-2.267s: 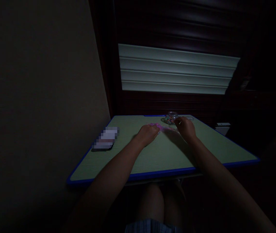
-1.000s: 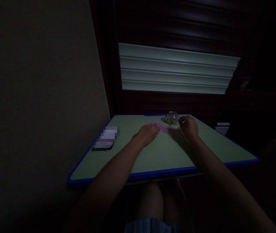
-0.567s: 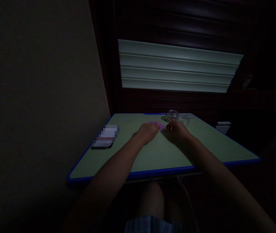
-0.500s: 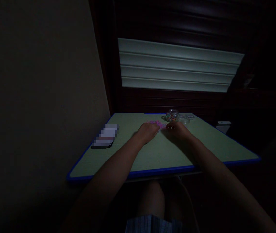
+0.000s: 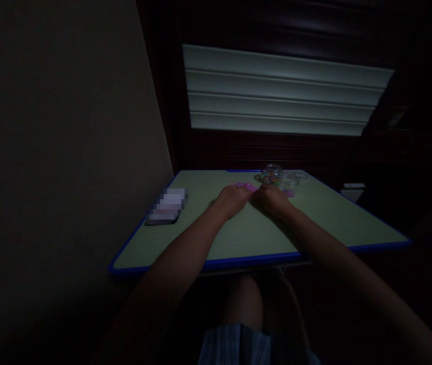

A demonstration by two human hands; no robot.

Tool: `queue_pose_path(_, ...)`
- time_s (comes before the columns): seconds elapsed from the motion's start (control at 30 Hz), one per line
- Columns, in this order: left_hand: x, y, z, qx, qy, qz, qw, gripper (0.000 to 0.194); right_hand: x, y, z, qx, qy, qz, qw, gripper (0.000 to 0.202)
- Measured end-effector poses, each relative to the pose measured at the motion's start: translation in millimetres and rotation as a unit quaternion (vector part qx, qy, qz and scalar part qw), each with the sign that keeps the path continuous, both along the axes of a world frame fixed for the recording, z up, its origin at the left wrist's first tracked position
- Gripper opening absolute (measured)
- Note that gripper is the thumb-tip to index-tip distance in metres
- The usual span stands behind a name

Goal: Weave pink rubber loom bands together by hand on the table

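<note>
A small pile of pink and purple pieces [image 5: 245, 186] lies on the table, too small and dark to name exactly. My left hand [image 5: 234, 201] rests at its near side with the fingers curled closed. Right beside it my right hand [image 5: 272, 199] is closed too, its fingertips close to the left ones at the pile's right end. Whatever is between the fingers is hidden. Behind my right hand stands a clear container [image 5: 290, 184] with some pink at its bottom. A clear jar [image 5: 272, 175] of colourful small rings stands just beyond.
The light green table [image 5: 200, 243] has a blue edge. A phone-like flat object [image 5: 167, 207], its face pixelated, lies on the left. A clear lid [image 5: 300, 176] lies at the back right. A wall [image 5: 86, 126] rises at the left, and the room is dark.
My right hand has moved left, up against the left hand, and its fingers have closed in. More of the clear container shows, with pink in it. The whole view has shifted slightly.
</note>
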State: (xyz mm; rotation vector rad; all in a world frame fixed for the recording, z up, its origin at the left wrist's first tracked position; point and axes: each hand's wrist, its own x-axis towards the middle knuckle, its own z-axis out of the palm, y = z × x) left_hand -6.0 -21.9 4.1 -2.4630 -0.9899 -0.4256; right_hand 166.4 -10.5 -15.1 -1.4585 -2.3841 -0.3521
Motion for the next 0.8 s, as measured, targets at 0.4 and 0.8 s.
queue_pose_path(0.4,0.7,-2.8,3.1,-0.006,0.003,0.006,1.000,0.022,-4.6,1.4,1.5,0.022,-0.042,-0.020,0.999,0.027)
queue_pose_path(0.8,-0.4,-1.8,2.4,0.001,-0.003,-0.001,1.000,0.021,-3.9,-1.6,4.1,0.030,0.005,-0.022,0.999,0.022)
